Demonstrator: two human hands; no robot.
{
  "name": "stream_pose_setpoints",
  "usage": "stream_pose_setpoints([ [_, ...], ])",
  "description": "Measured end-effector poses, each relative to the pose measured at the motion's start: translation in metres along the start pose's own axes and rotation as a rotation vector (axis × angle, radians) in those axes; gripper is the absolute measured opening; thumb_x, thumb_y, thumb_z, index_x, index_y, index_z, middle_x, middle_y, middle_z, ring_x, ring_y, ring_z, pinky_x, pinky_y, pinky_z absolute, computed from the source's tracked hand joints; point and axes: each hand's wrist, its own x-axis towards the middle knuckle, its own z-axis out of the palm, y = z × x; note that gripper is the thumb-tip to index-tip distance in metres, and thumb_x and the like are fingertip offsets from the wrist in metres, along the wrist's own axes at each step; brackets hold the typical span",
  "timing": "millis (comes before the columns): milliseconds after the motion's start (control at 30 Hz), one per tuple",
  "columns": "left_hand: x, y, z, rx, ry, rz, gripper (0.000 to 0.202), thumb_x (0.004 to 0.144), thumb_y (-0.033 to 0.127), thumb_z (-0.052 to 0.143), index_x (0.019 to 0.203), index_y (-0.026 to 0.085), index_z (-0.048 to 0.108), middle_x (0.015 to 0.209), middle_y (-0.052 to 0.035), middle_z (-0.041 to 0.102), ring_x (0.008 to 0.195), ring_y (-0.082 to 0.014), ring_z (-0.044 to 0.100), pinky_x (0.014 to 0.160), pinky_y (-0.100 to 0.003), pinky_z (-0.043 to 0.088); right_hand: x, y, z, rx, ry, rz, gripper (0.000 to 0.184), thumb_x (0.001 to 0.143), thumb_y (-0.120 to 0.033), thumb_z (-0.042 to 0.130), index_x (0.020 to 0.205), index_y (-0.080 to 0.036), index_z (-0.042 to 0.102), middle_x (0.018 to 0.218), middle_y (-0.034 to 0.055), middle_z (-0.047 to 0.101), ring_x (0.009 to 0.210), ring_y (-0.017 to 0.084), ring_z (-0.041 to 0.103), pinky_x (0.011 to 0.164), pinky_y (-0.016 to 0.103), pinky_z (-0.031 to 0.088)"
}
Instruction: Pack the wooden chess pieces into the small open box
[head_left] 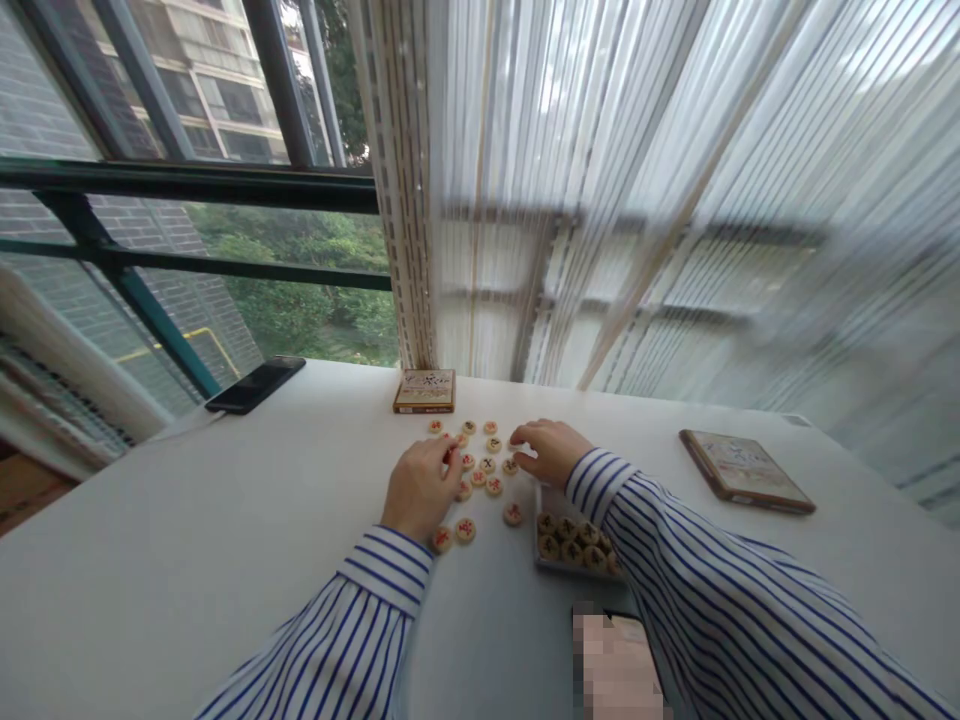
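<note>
Round wooden xiangqi pieces (478, 478) with red or black characters lie loosely on the white table, between and around my hands. My left hand (420, 487) is closed, thumb and forefinger pinched on a red-marked piece (460, 440) at the far side of the group. Across from it, my right hand (553, 452) curls its thumb and forefinger around a pale piece (516, 445), mostly hidden by the fingers. Beneath my right wrist sits a clear plastic box (537, 555) with rows of black-marked pieces; the sleeve covers part of it.
A flat printed box (425, 391) stands at the table's far edge, and a similar one (746, 471) lies to the right. A dark phone (256, 385) with a cable is at far left. Another phone-like object (619, 660), partly blurred out, lies near me.
</note>
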Motion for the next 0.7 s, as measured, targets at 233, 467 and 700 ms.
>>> stream_pose_setpoints([
  [233,0.001,-0.003,0.002,0.051,0.013,0.001,0.017,0.080,0.018,0.047,0.086,0.016,0.063,0.080,-0.0055,0.069,0.075,-0.0180,0.061,0.072,-0.030,0.048,0.033,-0.010,0.011,-0.089,-0.092,-0.006,0.026,0.078,-0.025,0.050,0.099,-0.019,0.063,0.099,0.0101,0.066,0.091,0.023,0.060,0.073,0.032,0.044],
  [467,0.001,-0.005,0.004,0.043,0.009,-0.019,0.017,0.080,0.018,0.047,0.084,0.015,0.064,0.080,-0.0064,0.068,0.076,-0.0190,0.061,0.072,-0.030,0.047,0.042,-0.010,0.014,-0.101,-0.151,0.020,0.024,0.078,-0.030,0.049,0.094,-0.022,0.065,0.097,0.0078,0.067,0.091,0.022,0.060,0.070,0.030,0.043],
  [700,0.000,-0.004,0.003,0.021,0.025,-0.017,0.017,0.080,0.017,0.048,0.085,0.015,0.063,0.079,-0.0062,0.068,0.075,-0.0190,0.061,0.073,-0.031,0.047,0.041,-0.010,0.013,-0.064,-0.092,0.023,0.020,0.079,-0.027,0.050,0.088,-0.021,0.066,0.089,0.0075,0.069,0.084,0.021,0.061,0.068,0.029,0.042],
])
